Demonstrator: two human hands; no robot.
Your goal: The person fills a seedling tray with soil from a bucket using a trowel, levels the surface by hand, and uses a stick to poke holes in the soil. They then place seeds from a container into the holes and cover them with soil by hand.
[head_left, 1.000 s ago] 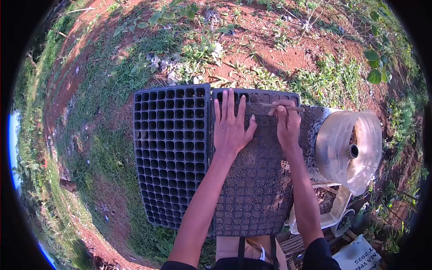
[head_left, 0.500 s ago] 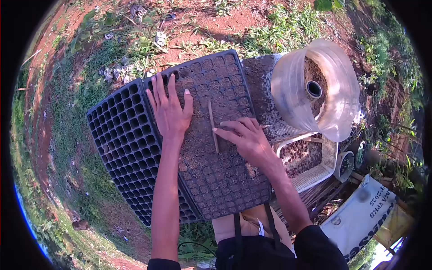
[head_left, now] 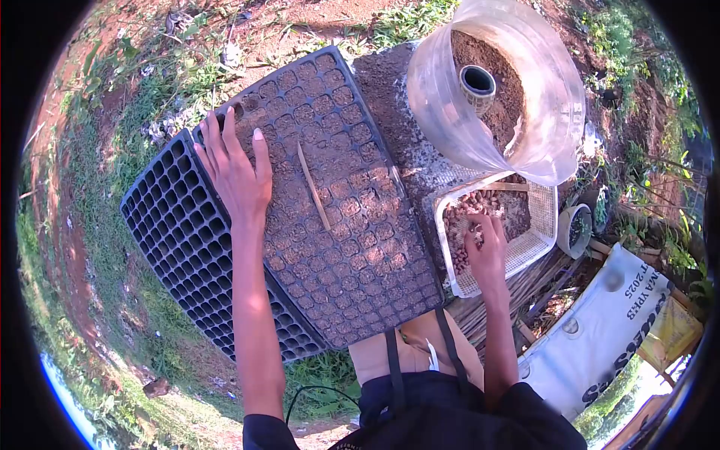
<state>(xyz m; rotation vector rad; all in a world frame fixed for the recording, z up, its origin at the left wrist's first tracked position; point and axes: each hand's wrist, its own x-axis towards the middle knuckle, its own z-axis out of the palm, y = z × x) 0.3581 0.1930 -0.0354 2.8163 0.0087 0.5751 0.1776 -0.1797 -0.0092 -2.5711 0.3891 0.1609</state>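
Note:
My left hand (head_left: 238,176) lies flat with fingers spread on the upper left part of the soil-filled seedling tray (head_left: 352,259). A thin wooden stick (head_left: 313,186) rests on the soil near the tray's middle, touched by neither hand. Inside the white mesh basket (head_left: 544,234), my right hand (head_left: 487,244) reaches with curled fingers into small reddish-brown pieces (head_left: 481,204). Its fingertips are partly hidden among them, so whether anything is held cannot be made out.
An empty-celled black tray (head_left: 184,217) adjoins the filled one on the left. Behind the basket stands a clear plastic cylinder (head_left: 435,94) with soil and a dark-mouthed cup (head_left: 478,81). A small pot (head_left: 575,229) and a printed banner (head_left: 600,322) are at the right.
My right hand has left the soil tray beside the stick and moved right into the basket. The view has shifted, so the trays appear further left. My left hand stays on the tray.

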